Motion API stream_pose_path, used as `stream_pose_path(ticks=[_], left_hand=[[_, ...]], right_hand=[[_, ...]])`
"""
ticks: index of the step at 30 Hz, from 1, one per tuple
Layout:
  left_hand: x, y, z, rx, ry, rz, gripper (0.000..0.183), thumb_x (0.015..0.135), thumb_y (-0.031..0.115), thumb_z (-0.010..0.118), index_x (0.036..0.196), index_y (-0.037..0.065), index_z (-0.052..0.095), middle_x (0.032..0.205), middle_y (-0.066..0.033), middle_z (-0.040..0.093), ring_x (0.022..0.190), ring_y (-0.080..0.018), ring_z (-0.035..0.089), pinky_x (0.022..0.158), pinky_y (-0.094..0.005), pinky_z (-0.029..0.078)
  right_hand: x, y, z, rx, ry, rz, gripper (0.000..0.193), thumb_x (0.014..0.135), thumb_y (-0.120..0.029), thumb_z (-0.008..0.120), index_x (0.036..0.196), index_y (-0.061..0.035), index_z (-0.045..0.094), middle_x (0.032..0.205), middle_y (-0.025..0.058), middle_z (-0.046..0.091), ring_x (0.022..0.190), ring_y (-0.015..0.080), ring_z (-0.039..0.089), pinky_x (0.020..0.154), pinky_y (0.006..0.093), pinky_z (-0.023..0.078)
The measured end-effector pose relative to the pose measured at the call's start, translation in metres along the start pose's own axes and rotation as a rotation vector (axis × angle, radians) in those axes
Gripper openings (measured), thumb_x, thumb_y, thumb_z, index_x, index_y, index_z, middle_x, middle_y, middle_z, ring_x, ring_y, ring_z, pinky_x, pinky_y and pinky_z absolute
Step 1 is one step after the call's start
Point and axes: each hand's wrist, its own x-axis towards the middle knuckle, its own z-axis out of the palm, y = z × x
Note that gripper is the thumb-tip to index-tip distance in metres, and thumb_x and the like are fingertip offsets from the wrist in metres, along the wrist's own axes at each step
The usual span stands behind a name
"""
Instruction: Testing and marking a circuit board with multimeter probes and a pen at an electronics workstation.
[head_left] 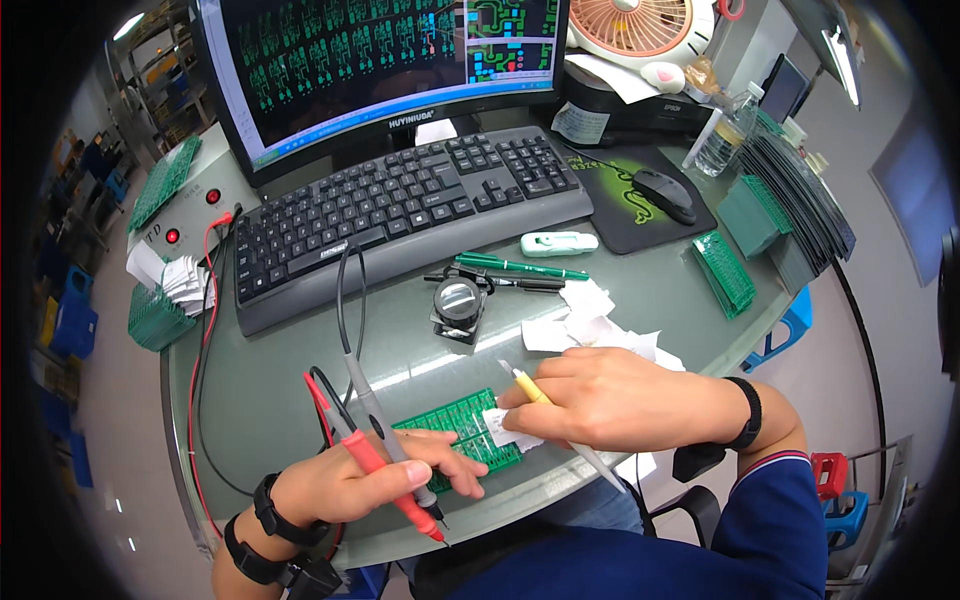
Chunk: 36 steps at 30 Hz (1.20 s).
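Note:
A green circuit board lies on the grey desk near its front edge. My left hand grips a red test probe and a grey test probe together, with its fingertips resting on the board. My right hand holds a yellow-and-grey pen and presses a small white paper slip against the board's right end. Both wrists wear black bands.
Behind the board stand a small black magnifier, green pens, white paper scraps, a black keyboard, a monitor and a mouse. Stacks of green boards sit right and left. Probe cables trail left.

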Motion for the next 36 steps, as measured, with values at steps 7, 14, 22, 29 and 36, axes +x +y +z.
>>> stream_pose_path(ticks=[7, 14, 22, 29, 36], left_hand=[[0.001, 0.004, 0.002, 0.085, 0.002, 0.011, 0.04, 0.1, 0.026, 0.034, 0.107, -0.003, 0.061, 0.109, -0.017, 0.062, 0.117, -0.0325, 0.056, 0.101, -0.041, 0.04], [0.001, -0.002, 0.0, 0.085, 0.003, 0.02, 0.037, 0.099, 0.025, 0.037, 0.106, -0.002, 0.062, 0.108, -0.0168, 0.062, 0.114, -0.0318, 0.057, 0.098, -0.0405, 0.042], [-0.002, -0.002, 0.0, 0.097, 0.017, 0.029, 0.036, 0.099, 0.025, 0.038, 0.107, -0.001, 0.062, 0.109, -0.0163, 0.063, 0.114, -0.0321, 0.057, 0.099, -0.0405, 0.041], [-0.006, -0.002, 0.0, -0.094, 0.095, 0.05, 0.046, 0.099, 0.03, 0.033, 0.107, -0.005, 0.061, 0.11, -0.0174, 0.063, 0.113, -0.03, 0.057, 0.103, -0.0403, 0.04], [-0.006, 0.002, -0.01, 0.108, 0.295, 0.154, 0.055, 0.095, 0.039, 0.031, 0.098, -0.005, 0.063, 0.1, -0.0168, 0.066, 0.099, -0.026, 0.061, 0.094, -0.0382, 0.044]], right_hand=[[0.024, -0.001, 0.011, -0.086, 0.148, -0.156, 0.013, 0.076, -0.013, 0.061, 0.082, -0.0066, 0.052, 0.069, 0.0042, 0.054, 0.072, 0.0215, 0.061, 0.068, 0.0345, 0.048], [-0.005, 0.011, 0.004, 0.001, 0.288, -0.043, 0.011, 0.076, -0.013, 0.061, 0.084, -0.0078, 0.055, 0.078, 0.0043, 0.063, 0.068, 0.0219, 0.064, 0.061, 0.0346, 0.052], [-0.048, 0.002, -0.006, -0.404, 0.025, 0.19, 0.019, 0.068, -0.015, 0.07, 0.08, -0.0095, 0.056, 0.106, 0.0008, 0.069, 0.093, 0.0202, 0.067, 0.082, 0.0352, 0.052], [-0.007, -0.017, -0.02, -0.158, 0.045, 0.132, 0.036, 0.073, -0.034, 0.074, 0.09, -0.009, 0.055, 0.117, 0.0075, 0.064, 0.113, 0.0258, 0.059, 0.101, 0.0498, 0.039], [0.028, -0.017, 0.005, -0.116, -0.034, 0.063, 0.051, 0.067, -0.04, 0.078, 0.096, -0.0072, 0.051, 0.123, 0.011, 0.059, 0.117, 0.0282, 0.054, 0.1, 0.0506, 0.037]])
